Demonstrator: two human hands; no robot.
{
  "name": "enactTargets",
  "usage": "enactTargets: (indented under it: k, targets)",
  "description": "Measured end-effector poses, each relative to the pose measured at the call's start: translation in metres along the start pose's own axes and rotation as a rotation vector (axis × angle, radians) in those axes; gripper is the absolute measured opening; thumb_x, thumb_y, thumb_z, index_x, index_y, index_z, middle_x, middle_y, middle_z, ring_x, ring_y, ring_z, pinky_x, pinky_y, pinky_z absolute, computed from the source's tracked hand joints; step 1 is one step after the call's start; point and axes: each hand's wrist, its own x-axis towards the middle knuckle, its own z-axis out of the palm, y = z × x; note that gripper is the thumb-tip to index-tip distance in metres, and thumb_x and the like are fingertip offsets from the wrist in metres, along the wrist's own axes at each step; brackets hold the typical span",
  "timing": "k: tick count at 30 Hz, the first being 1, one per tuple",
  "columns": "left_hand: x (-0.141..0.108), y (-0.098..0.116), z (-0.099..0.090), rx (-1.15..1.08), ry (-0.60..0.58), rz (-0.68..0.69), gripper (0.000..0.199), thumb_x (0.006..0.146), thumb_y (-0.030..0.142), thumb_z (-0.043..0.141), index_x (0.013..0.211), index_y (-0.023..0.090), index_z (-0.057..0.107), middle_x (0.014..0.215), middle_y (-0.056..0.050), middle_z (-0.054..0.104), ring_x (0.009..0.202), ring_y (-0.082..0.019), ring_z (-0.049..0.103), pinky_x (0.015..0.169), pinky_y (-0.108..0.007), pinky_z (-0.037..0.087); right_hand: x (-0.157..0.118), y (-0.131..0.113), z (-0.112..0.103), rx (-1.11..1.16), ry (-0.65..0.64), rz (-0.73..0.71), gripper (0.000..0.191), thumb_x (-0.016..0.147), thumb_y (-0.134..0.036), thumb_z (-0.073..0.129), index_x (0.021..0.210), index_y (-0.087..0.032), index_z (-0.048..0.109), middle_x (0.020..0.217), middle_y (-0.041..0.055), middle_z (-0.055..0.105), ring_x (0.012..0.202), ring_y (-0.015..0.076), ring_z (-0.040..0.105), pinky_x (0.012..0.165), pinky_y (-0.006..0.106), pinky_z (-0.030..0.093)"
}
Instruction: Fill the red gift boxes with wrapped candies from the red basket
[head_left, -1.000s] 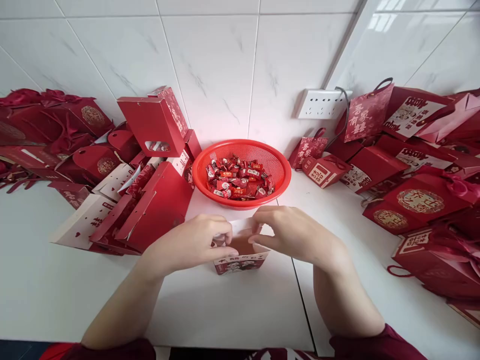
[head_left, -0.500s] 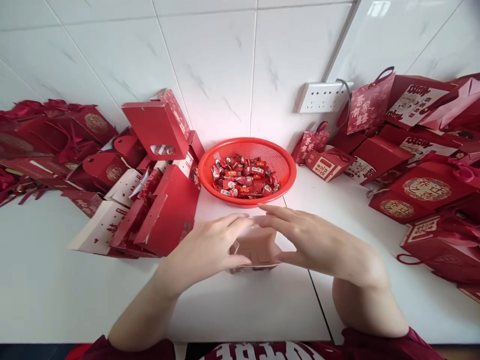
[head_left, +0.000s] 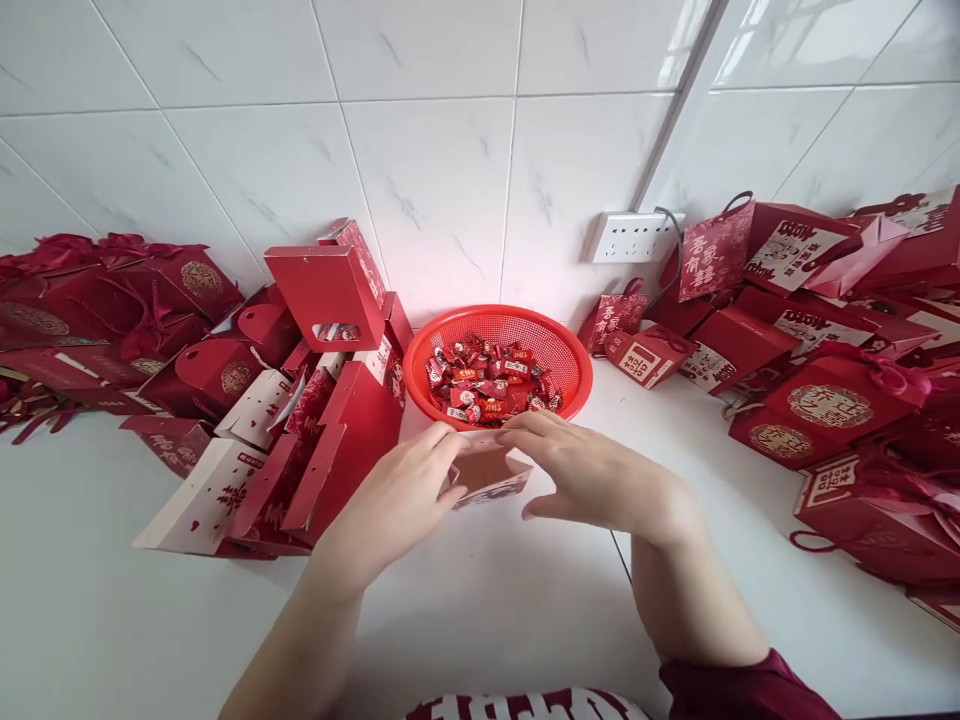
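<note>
Left pile [head_left: 157, 335]: red boxes with ribbons, round gold emblems on a couple, lettering too tiny to make out
White box [head_left: 191, 490]: hearts and a red 囍, leaning in with a row of red ones
Window box [head_left: 322, 285]: plain red, tilted on top of that row
Left hand [head_left: 397, 500]: thumb and fingers apart, curved around the box's left end, honestly can't tell if it's gripping
Box [head_left: 491, 488]: open-topped, on the table right in front of the basket, between the hands
Basket [head_left: 517, 325]: red plastic mesh, full of red candies [head_left: 491, 385], wrapper print too small to read
Right hand [head_left: 589, 470]: fingers and thumb spread wide, fingertips by the box's back edge
Socket strip [head_left: 634, 238]: white, cable plugged in
Small box [head_left: 649, 357]: 囍 on a pale label
Tag [head_left: 716, 252]: looks like 吾家有囍
Right pile [head_left: 832, 395]: more red boxes, gold emblems, 囍 labels
Table [head_left: 480, 610]: white, dark seam
Wall [head_left: 427, 180]: glossy white tiles, grey veins
</note>
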Motion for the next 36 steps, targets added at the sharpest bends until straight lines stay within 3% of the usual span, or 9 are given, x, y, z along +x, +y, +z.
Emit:
enactTargets:
  k: [4,7,11,15,21,26,29,31,36]
  targets:
    - [0.001,-0.007,-0.004,0.008,-0.031,-0.021,0.033,0.095,0.029,0.052,0.128,0.032,0.053,0.127,-0.001,0.059,0.102,-0.021,0.063,0.08,-0.032,0.048,0.018,0.011,-0.012,0.148,-0.021,-0.042,0.032,0.088,-0.028,0.067,0.119,-0.022,0.065,0.115,0.0073,0.063,0.103,0.0224,0.062,0.089,0.036,0.051]
    - [0.002,-0.007,-0.005,-0.008,-0.041,-0.007,0.028,0.094,0.03,0.053,0.122,0.031,0.056,0.123,0.0,0.06,0.094,-0.02,0.064,0.075,-0.031,0.046,0.023,0.027,-0.025,0.271,0.139,-0.053,0.025,0.095,-0.034,0.058,0.115,-0.022,0.065,0.119,0.0057,0.065,0.105,0.0201,0.062,0.091,0.034,0.05]
    - [0.003,-0.005,-0.005,-0.07,-0.094,0.018,0.026,0.092,0.025,0.056,0.117,0.031,0.057,0.121,0.001,0.061,0.096,-0.019,0.064,0.077,-0.03,0.047,0.034,0.063,-0.03,0.233,0.283,0.232,0.028,0.099,-0.038,0.046,0.114,-0.023,0.065,0.112,0.0044,0.069,0.098,0.0194,0.065,0.086,0.033,0.05]
    - [0.006,-0.007,-0.005,-0.142,-0.108,0.019,0.027,0.091,0.022,0.056,0.116,0.032,0.058,0.122,0.003,0.061,0.101,-0.018,0.063,0.083,-0.029,0.047,0.063,0.095,-0.012,-0.001,0.127,0.516,0.031,0.1,-0.029,0.039,0.114,-0.02,0.065,0.111,0.0089,0.07,0.101,0.0232,0.065,0.083,0.033,0.048]
    - [0.009,-0.011,-0.004,-0.166,-0.106,0.032,0.033,0.09,0.015,0.052,0.116,0.033,0.059,0.118,0.003,0.063,0.1,-0.018,0.063,0.084,-0.028,0.047,0.109,0.11,0.025,-0.064,-0.095,0.526,0.031,0.094,-0.016,0.041,0.106,-0.014,0.07,0.107,0.016,0.072,0.095,0.0272,0.067,0.075,0.033,0.047]
    - [0.01,-0.011,-0.003,-0.173,-0.123,0.049,0.038,0.088,0.011,0.05,0.118,0.034,0.059,0.122,0.004,0.062,0.1,-0.017,0.063,0.083,-0.026,0.047,0.117,0.104,0.032,-0.065,-0.22,0.481,0.033,0.093,-0.015,0.042,0.109,-0.016,0.07,0.107,0.0133,0.073,0.094,0.026,0.068,0.075,0.032,0.047]
    - [0.011,-0.011,-0.004,-0.175,-0.129,0.053,0.035,0.089,0.012,0.05,0.115,0.032,0.061,0.118,0.003,0.064,0.095,-0.017,0.063,0.081,-0.027,0.047,0.117,0.097,0.035,-0.049,-0.25,0.461,0.038,0.096,-0.019,0.04,0.127,-0.021,0.063,0.116,0.0111,0.07,0.098,0.0243,0.067,0.076,0.03,0.047]
    - [0.013,-0.011,-0.005,-0.183,-0.138,0.055,0.028,0.09,0.014,0.05,0.109,0.029,0.064,0.114,0.002,0.065,0.091,-0.017,0.063,0.077,-0.027,0.047,0.118,0.093,0.039,-0.051,-0.271,0.483,0.04,0.096,-0.023,0.041,0.133,-0.018,0.058,0.114,0.015,0.071,0.097,0.0266,0.068,0.075,0.033,0.048]
    - [0.014,-0.012,-0.004,-0.202,-0.158,0.035,0.018,0.09,0.017,0.056,0.101,0.028,0.063,0.109,0.006,0.066,0.087,-0.014,0.063,0.074,-0.025,0.046,0.121,0.094,0.049,-0.02,-0.319,0.517,0.046,0.09,-0.043,0.054,0.124,-0.013,0.063,0.111,0.0194,0.07,0.094,0.0327,0.068,0.074,0.038,0.05]
